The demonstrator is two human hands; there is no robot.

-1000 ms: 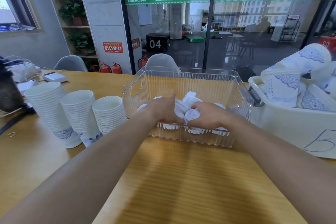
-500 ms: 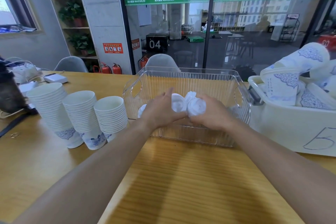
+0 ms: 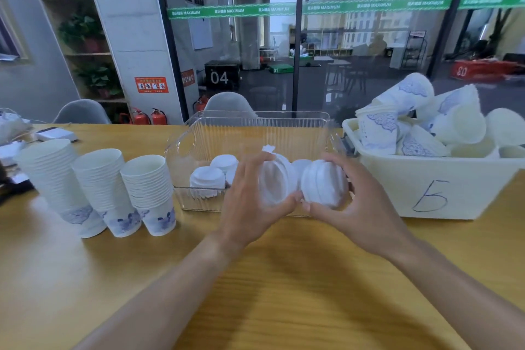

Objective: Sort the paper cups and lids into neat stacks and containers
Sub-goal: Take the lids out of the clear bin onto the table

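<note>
Step in hand: gathering lids. I hold two small bundles of white plastic lids just above the near wall of the clear ribbed bin [image 3: 284, 128], at mid-desk.
Left hand [image 3: 250, 202]: fingers and thumb curled round the left bundle of lids [image 3: 274, 179], hollow side facing me.
Right hand [image 3: 360, 207]: wrapped round the right bundle of lids [image 3: 322, 183], domed side towards me. The two bundles touch, or nearly; motion blur hides the seam.
Lids left in bin: short nested stacks of lids [image 3: 208, 177] on the floor at its left near corner; how many, I cannot tell.
Next move, as I judge it: turn one bundle so both face the same way, nest them into one stack, set it down beside the others. It calls for square alignment; thin lids skew and spill if squeezed off-centre.
Cups sorted: three stacks of paper cups [image 3: 99, 185], mouth up, stand in a row touching each other near the desk's left edge, just left of the bin.
Cups unsorted: white tub [image 3: 443, 179], marked with a hand-drawn character, touches the bin's right side; loose patterned cups [image 3: 412, 122] are heaped in it every which way, above the rim.
In the way: the bin's near wall sits between my hands and its floor. The heaped tub is close to my right elbow's path, a knock risk.
Beyond: grey chairs at the far edge, white device and cables at the far left corner.
</note>
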